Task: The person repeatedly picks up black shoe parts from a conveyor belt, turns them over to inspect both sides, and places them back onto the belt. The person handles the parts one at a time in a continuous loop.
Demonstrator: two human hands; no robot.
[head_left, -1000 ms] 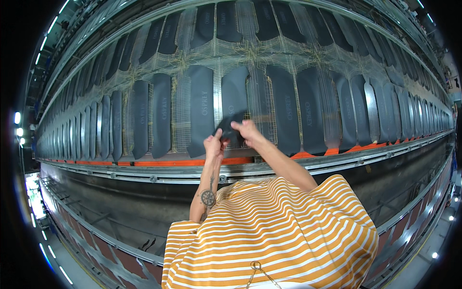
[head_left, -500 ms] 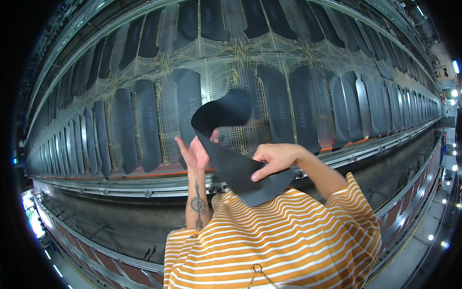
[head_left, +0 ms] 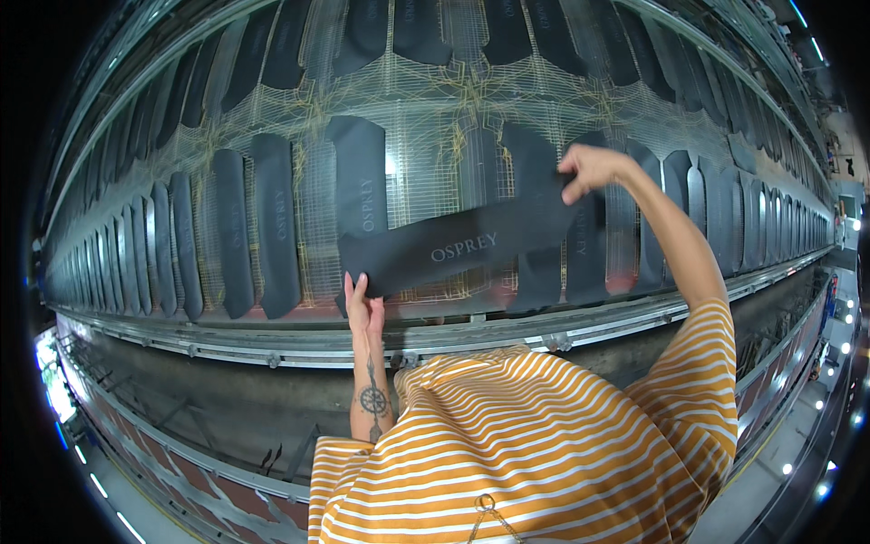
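A long dark grey flexible piece (head_left: 426,267) with pale lettering stretches sideways over the upright pieces on the rack. My left hand (head_left: 361,299) pinches its left end near the rack's front edge. My right hand (head_left: 589,170), raised higher and to the right, grips the other end with curled fingers, so the piece slants upward to the right. Similar dark pieces (head_left: 276,236) lie side by side beneath and around it, over a see-through surface with yellowish line patterns (head_left: 435,172).
A second row of dark pieces (head_left: 362,36) runs along the back. A metal rail (head_left: 245,340) borders the rack in front of me, with a dark channel and another railing (head_left: 208,444) below. Rows of lights (head_left: 847,331) show at the rim.
The piece was bunched between my hands, then loosely curled; now it is stretched out lengthwise. My right hand has moved up and right, and my left hand has closed on the left end.
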